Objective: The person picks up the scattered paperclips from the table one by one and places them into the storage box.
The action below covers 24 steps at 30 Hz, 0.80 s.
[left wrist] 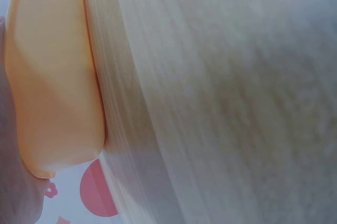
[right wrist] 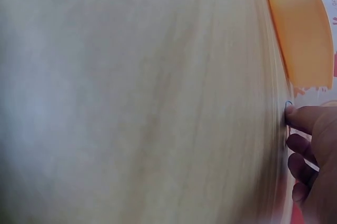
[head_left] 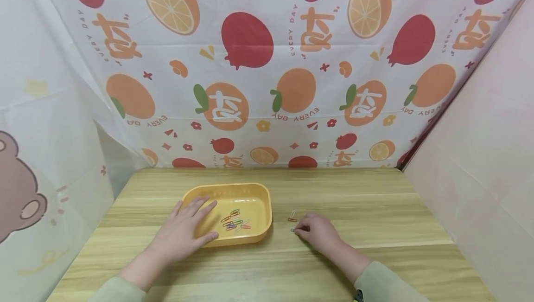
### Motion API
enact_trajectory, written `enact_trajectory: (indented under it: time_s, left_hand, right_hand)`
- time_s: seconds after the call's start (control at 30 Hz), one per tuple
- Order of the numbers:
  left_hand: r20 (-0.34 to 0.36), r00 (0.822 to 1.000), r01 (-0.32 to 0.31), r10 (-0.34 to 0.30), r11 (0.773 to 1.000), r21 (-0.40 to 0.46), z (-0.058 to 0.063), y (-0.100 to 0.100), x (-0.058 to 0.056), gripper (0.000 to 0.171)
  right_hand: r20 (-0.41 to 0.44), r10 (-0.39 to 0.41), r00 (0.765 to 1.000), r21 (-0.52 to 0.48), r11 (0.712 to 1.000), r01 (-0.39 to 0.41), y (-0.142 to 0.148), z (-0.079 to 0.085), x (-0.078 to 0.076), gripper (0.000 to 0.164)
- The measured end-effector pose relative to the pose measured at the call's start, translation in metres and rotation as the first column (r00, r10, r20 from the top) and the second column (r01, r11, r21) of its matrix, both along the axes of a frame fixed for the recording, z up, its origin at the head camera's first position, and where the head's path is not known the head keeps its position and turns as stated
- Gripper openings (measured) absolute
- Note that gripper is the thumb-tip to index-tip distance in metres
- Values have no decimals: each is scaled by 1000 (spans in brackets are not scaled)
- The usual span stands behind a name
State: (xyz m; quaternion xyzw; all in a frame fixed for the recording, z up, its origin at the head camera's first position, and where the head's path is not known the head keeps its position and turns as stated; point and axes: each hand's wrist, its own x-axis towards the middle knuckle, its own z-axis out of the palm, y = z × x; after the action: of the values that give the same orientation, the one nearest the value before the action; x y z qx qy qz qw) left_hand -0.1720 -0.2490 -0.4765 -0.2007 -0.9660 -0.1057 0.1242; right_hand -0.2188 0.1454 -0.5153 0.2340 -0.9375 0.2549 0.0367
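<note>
A yellow plastic tray sits on the table with several coloured paper clips lying in it. My left hand rests over its left side, fingers spread and thumb along the near rim. In the left wrist view the tray's outer wall fills the left part. To the right of the tray, my right hand pinches a small bluish paper clip at the tabletop between thumb and index finger. A loop of that clip peeks past the fingertip in the right wrist view.
Just beyond the right fingertips lie a pale paper clip and a reddish-brown one. The wood-grain table ends at a fruit-print cloth behind it. Light cloths hang at both sides.
</note>
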Motion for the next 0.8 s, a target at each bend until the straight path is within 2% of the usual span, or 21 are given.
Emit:
enact_trajectory:
  time_s: [0.3, 0.57, 0.8]
  left_hand:
    - [-50, 999, 13, -13, 1000, 8, -2, 0, -1, 79]
    - [-11, 1000, 6, -6, 1000, -6, 0, 0, -1, 79]
    - [-17, 1000, 9, -9, 1000, 2, 0, 0, -1, 79]
  right_hand:
    - [20, -12, 1000, -21, 1000, 12, 3, 4, 0, 6]
    - [35, -47, 998, -86, 995, 50, 6, 9, -4, 8]
    - [79, -61, 995, -123, 990, 70, 8, 9, -6, 9]
